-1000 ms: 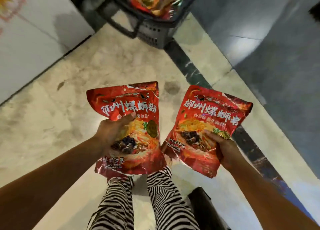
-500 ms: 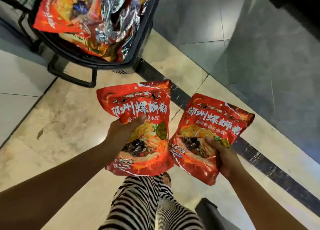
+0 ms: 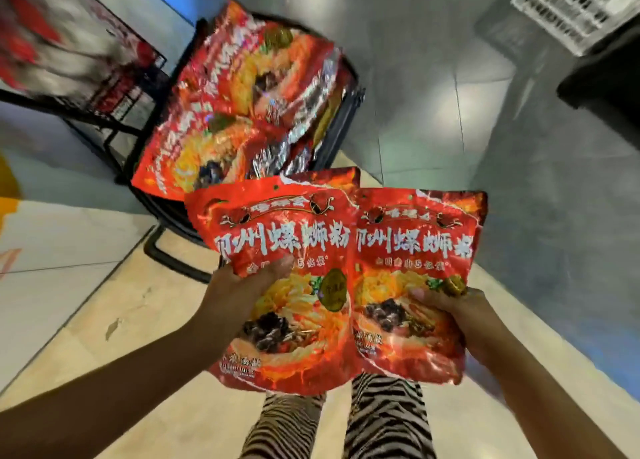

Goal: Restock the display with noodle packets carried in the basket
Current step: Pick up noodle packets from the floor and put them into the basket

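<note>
Gripping one noodle packet in each hand: left hand (image 3: 242,287) curled round the left packet (image 3: 287,240) with the thumb pressed on its front, right hand (image 3: 462,311) clamped in the same manner on the lower half of the right packet (image 3: 410,251). Both held upright just in front of the basket (image 3: 338,131), printed faces toward the camera, inner edges touching or slightly overlapping. Inside the basket, more packets (image 3: 242,91) piled above its rim. To the left of the basket, a dark wire display rack (image 3: 121,95), too blurred to read well, probably the place to fill. For a good placing: carry both packets from the basket toward the rack without squeezing the filled part, keep the tops up and the faces forward, set down one packet and release it, then the other. Better not to crush the corners against the wire, and not to let the two packets slide on each other.
</note>
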A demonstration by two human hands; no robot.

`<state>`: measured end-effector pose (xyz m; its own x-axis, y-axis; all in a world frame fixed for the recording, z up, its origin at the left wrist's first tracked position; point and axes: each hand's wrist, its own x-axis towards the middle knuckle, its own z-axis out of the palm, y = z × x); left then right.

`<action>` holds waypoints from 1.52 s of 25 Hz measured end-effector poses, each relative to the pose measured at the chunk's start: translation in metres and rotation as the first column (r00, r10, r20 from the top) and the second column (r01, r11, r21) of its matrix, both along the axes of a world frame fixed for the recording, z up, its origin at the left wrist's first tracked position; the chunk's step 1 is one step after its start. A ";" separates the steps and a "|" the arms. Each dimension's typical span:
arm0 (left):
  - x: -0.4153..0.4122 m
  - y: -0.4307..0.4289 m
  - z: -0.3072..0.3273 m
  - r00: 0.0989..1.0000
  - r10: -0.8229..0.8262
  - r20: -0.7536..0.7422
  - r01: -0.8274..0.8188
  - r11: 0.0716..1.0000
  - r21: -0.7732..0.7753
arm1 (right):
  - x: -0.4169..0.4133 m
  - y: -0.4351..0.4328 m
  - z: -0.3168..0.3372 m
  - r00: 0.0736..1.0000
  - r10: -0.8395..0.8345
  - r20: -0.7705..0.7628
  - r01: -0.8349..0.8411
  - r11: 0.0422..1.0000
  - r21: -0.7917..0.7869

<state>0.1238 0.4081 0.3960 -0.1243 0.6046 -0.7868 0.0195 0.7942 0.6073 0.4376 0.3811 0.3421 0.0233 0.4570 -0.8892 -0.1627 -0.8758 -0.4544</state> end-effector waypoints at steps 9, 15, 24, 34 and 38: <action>-0.014 0.105 0.043 0.875 0.476 0.090 -0.481 0.875 0.045 | 0.003 0.255 0.089 0.848 0.530 0.014 -0.528 0.840 0.127; -0.077 0.157 -0.010 0.741 0.663 0.108 -0.657 0.748 -0.093 | -0.155 0.415 0.080 0.578 0.811 0.092 -0.815 0.569 0.107; -0.082 0.188 -0.073 0.580 0.699 -0.418 -0.789 0.610 -0.075 | -0.247 0.457 -0.012 0.270 0.776 0.569 -0.947 0.321 0.011; -0.040 0.199 -0.074 0.625 0.255 -0.738 -0.463 0.882 -0.088 | -0.233 0.442 -0.044 -0.068 0.583 0.810 -0.994 -0.108 -0.006; -0.036 0.192 -0.095 0.635 0.243 -0.734 -0.465 0.878 -0.111 | -0.240 0.435 -0.059 -0.090 0.546 0.833 -0.990 -0.144 -0.012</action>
<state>0.0873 0.6005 0.3006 -0.8457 0.1773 -0.5033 0.0183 0.9523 0.3047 0.1974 0.8160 0.2829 -0.5549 0.6810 -0.4778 0.8298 0.4123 -0.3761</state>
